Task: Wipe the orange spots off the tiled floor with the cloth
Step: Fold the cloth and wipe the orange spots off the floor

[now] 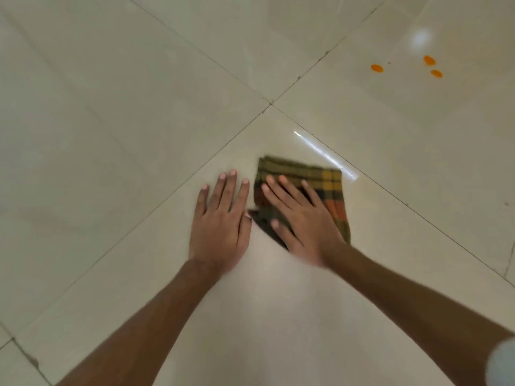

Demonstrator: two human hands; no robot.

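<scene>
A folded checked cloth (331, 188), olive with yellow and orange squares, lies flat on the pale tiled floor (139, 121) near the middle of the view. My right hand (301, 215) presses flat on top of it, fingers spread. My left hand (221, 221) rests palm down on the bare tile just left of the cloth, its thumb touching the cloth's near corner. Three orange spots (377, 68) (429, 60) (436, 73) sit on the tile at the far right, well beyond the cloth.
Dark grout lines cross at a tile corner (270, 103) ahead of the cloth. A bright strip of glare (326, 154) lies along the grout just beyond the cloth. A pale blurred shape (501, 363) shows at the lower right edge.
</scene>
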